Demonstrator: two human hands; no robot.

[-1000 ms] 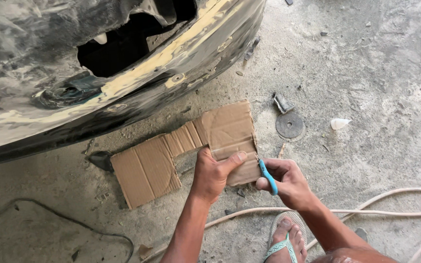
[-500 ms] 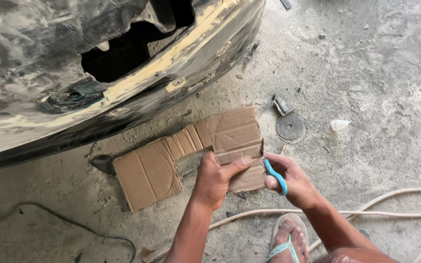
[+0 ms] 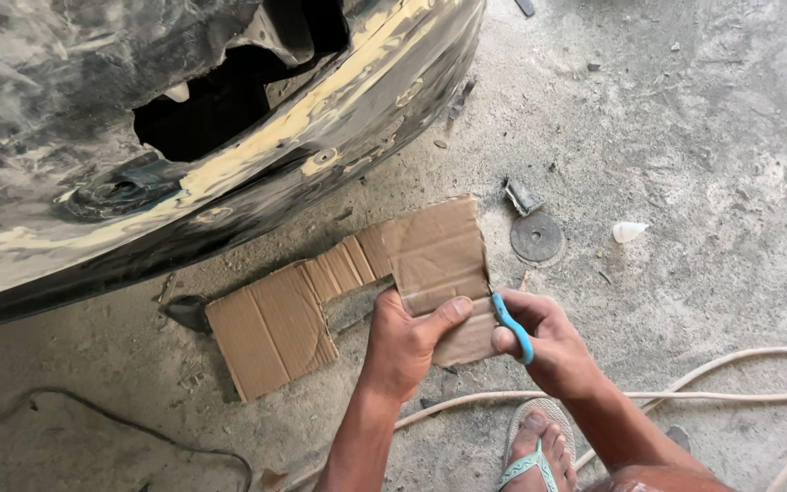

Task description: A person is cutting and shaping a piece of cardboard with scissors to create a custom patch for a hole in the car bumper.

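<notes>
Dusty concrete floor (image 3: 703, 118) with a dented black car bumper (image 3: 184, 155) above the cardboard sheet (image 3: 357, 282). Left hand (image 3: 403, 342) pinches the cardboard's near edge; right hand (image 3: 548, 342), just right of it, grips blue-handled scissors (image 3: 510, 323).

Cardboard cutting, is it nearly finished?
Partly. A notch is already cut from the cardboard at its lower middle edge. Now the left hand grips it while the right hand works blue scissors into its right edge. Most of the sheet is uncut.
</notes>
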